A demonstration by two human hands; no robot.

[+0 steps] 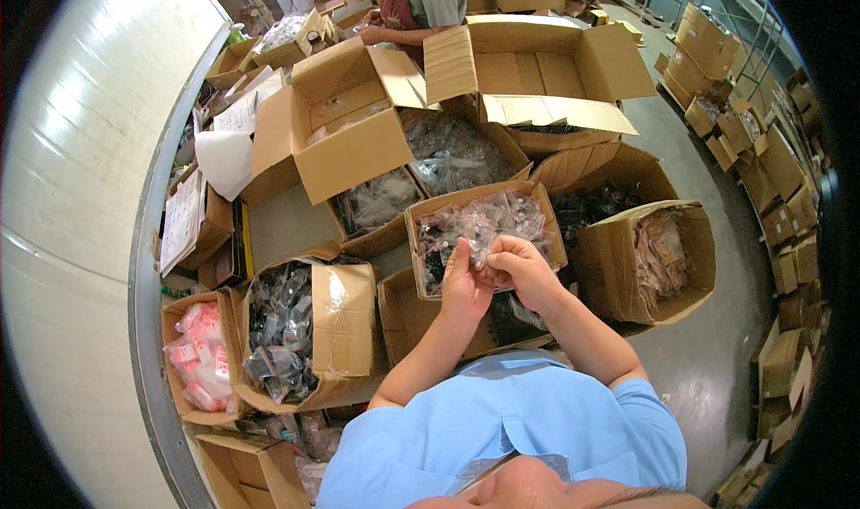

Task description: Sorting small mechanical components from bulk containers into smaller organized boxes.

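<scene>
Both of my hands meet over a shallow cardboard box (414, 240) heaped with small clear plastic bags (511, 212). Between my fingertips is a small clear plastic bag (477, 248), partly covered by the fingers. My left hand (466, 287) pinches it from the left, thumb pointing up. From the right, my right hand (520, 265) grips it with thumb and fingers pressed together. What the bag contains is too small to make out.
Around me stand open cartons: one of black bagged parts (279, 321), one of pink-and-white packets (202, 352), one of brownish strips (658, 254). Large open boxes (537, 70) lie ahead. Across them works another person (430, 8). More cartons (779, 213) line the right side.
</scene>
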